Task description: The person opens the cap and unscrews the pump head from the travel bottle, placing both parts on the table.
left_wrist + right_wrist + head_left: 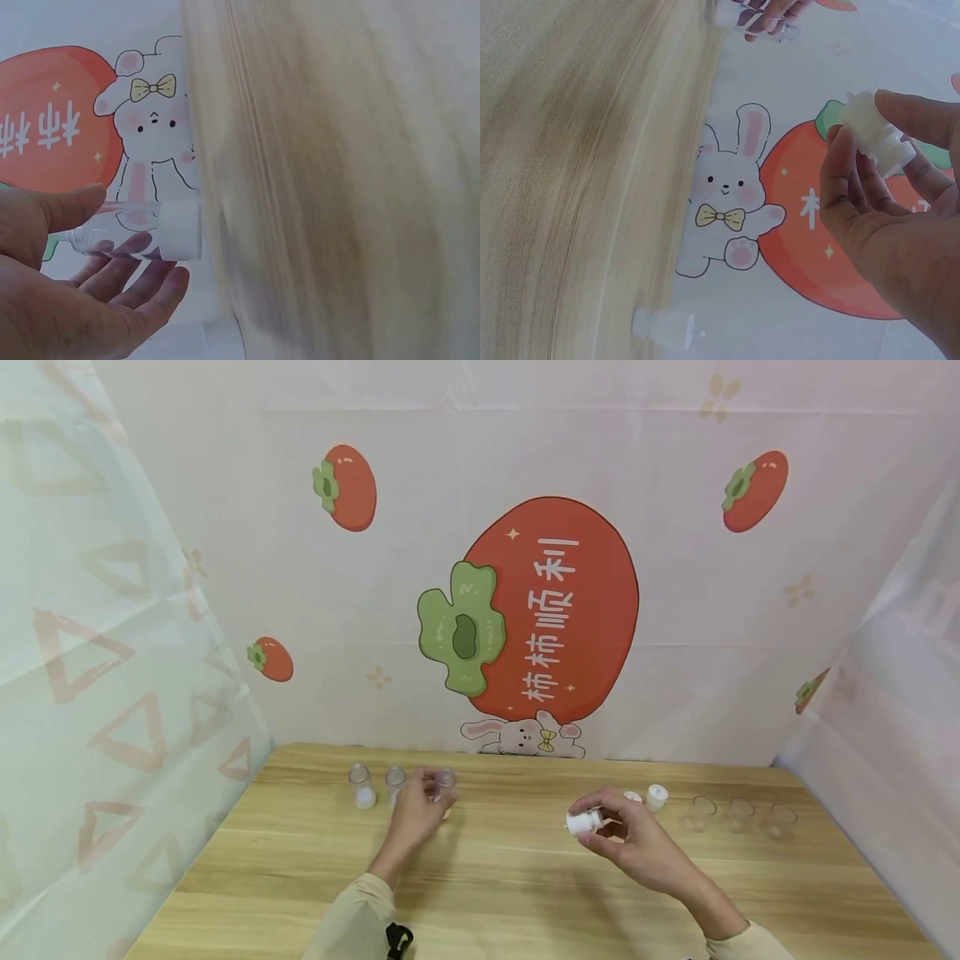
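My left hand (417, 817) holds a clear bottle (180, 232) with a white base, thumb on one side and fingers round the other. The bottle stands upright on the table, its neck uncapped. To its left are two similar clear bottles, the outer bottle (363, 789) and the nearer bottle (394, 781), partly hidden by the hand. My right hand (639, 847) pinches a white pump top (868, 124) between thumb and fingers, above the table and tilted sideways. Behind that hand stand two more white pieces, one white pump top (656, 797) and another white top (632, 796), mostly hidden.
Several clear covers line the right side, including a near clear cover (782, 822) and a left clear cover (702, 812). The wooden table (487, 893) meets a printed backdrop (675, 693) at its back edge. A black strap (398, 939) shows by the left sleeve.
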Motion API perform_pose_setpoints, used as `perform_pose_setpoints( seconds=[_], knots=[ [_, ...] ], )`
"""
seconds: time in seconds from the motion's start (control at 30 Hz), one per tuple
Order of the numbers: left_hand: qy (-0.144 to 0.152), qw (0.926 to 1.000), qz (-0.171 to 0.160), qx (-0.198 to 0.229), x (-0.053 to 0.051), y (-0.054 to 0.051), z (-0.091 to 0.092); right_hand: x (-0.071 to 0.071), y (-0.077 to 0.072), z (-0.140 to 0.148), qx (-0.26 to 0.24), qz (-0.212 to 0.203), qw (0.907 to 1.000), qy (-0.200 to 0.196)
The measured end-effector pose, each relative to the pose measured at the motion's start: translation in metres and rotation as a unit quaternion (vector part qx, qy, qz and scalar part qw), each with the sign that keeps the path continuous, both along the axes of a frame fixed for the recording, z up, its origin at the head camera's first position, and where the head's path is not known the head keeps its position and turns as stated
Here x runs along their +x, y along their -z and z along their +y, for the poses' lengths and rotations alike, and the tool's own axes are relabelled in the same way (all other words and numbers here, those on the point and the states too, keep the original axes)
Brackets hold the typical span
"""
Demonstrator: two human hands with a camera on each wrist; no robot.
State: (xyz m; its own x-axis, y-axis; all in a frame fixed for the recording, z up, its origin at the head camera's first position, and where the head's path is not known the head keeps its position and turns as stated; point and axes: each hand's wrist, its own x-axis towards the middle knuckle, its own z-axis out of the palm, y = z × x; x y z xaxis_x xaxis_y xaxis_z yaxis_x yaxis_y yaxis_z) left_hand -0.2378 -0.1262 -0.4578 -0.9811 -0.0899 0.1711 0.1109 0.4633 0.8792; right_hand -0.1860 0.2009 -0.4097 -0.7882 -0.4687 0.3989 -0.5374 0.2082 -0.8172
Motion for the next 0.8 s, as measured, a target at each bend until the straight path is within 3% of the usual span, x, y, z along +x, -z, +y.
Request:
perform_pose_setpoints(
  seconds=[0.37, 0.8],
  knots=[
    [-0.033, 0.9991, -0.024, -0.005, -0.003, 0.005, -0.006, 0.0, 0.005, 0.002, 0.008, 0.005, 1.0, -0.001],
    [-0.03, 0.9992, -0.025, -0.005, -0.005, 0.008, -0.009, 0.001, 0.012, 0.003, 0.039, 0.017, 0.9991, -0.006]
  ],
)
